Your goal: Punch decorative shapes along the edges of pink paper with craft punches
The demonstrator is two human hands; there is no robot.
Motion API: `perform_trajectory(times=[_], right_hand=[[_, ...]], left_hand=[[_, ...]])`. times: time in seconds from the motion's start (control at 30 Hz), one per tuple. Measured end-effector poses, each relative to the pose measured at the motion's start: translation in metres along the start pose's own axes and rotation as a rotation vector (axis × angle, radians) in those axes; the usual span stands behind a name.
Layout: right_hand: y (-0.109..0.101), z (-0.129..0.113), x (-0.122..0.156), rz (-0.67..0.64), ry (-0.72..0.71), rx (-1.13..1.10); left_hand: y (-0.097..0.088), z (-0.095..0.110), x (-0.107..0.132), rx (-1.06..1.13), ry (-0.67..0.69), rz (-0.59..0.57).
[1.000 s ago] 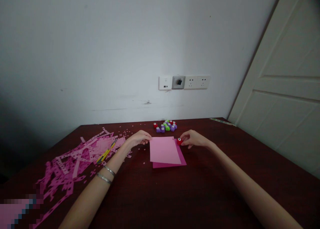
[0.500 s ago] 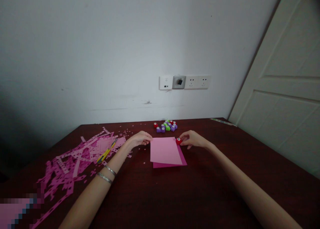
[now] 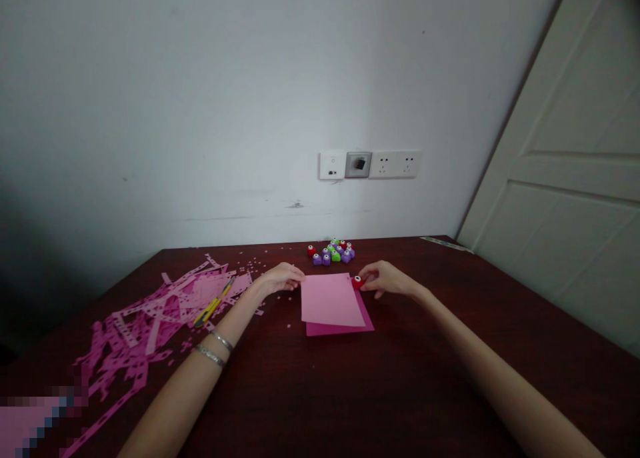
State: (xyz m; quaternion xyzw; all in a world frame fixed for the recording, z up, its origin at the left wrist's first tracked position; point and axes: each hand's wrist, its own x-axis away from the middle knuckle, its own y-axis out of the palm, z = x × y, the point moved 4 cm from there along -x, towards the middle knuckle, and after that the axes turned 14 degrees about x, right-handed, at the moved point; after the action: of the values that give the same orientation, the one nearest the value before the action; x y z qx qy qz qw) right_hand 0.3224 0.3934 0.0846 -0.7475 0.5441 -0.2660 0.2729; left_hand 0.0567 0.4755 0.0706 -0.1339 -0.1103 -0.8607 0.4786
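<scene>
A light pink paper sheet lies over a darker pink sheet whose lower and right edges stick out. My left hand pinches the upper left corner of the light sheet. At the upper right corner, my right hand has its fingers closed on a small red craft punch, which sits against the paper's edge. A tiny mark shows in the paper beside the punch. Behind the sheets stands a cluster of similar small punches in purple, green and red.
Punched pink paper strips are heaped on the left of the dark wooden table, with a yellow utility knife on them. Small paper cut-outs are scattered nearby. A ruler-like strip lies at the far right edge, before the wall.
Hardly anything differs. The light pink sheet's lower edge has shifted very slightly upward; both hands keep their places.
</scene>
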Motion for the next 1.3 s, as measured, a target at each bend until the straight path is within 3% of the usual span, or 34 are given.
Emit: perform_trajectory(times=[1.3], right_hand=[[-0.0001, 0.0065, -0.0024, 0.008, 0.018, 0.043]], left_hand=[[0.004, -0.008, -0.0048, 0.026, -0.019, 0.03]])
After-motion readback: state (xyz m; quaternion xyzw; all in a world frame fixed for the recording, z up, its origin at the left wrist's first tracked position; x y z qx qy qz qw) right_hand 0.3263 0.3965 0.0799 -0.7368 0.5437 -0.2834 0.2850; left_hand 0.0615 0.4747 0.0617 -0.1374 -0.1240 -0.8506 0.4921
